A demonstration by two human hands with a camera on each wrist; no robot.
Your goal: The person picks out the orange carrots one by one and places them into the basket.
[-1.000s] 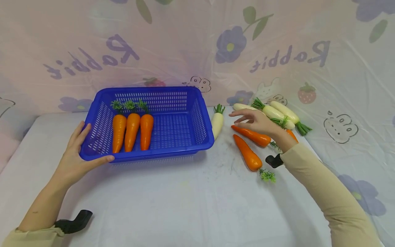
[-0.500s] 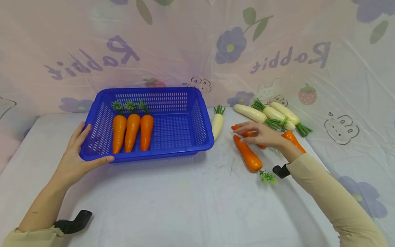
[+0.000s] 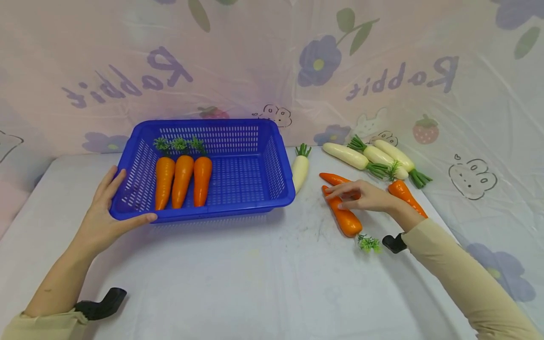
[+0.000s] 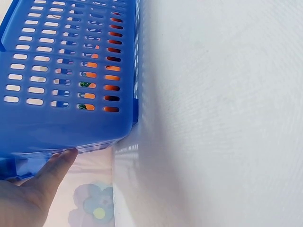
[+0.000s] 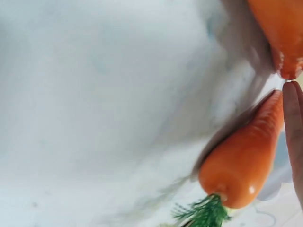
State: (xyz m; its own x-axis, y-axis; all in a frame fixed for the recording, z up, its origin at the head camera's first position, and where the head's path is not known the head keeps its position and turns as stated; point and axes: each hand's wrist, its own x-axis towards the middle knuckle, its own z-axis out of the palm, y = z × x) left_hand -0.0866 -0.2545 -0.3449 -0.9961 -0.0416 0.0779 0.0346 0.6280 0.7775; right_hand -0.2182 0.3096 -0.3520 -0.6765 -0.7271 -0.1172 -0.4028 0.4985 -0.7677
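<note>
A blue perforated basket (image 3: 238,209) stands left of centre, with three orange carrots (image 3: 182,182) side by side at its left end. My left hand (image 3: 98,219) spans the basket's left front corner, fingers against the left side and thumb on the front rim; in the left wrist view the thumb (image 4: 57,171) touches the blue wall. On the right, my right hand (image 3: 369,197) is above two carrots, its fingertips at the narrow half of the front carrot (image 3: 346,221). The rear carrot (image 3: 333,179) is partly hidden by that hand. Whether the fingers touch the front carrot cannot be told.
A white radish (image 3: 300,172) lies beside the basket's right side. Several more white radishes (image 3: 346,154) are at the back right. Another carrot (image 3: 405,196) lies near the white table's (image 3: 238,283) right edge. A patterned cloth (image 3: 238,56) hangs behind.
My right hand has come down and towards me, from over the rear carrot and radishes to the front carrot. The left hand and the basket stay where they were.
</note>
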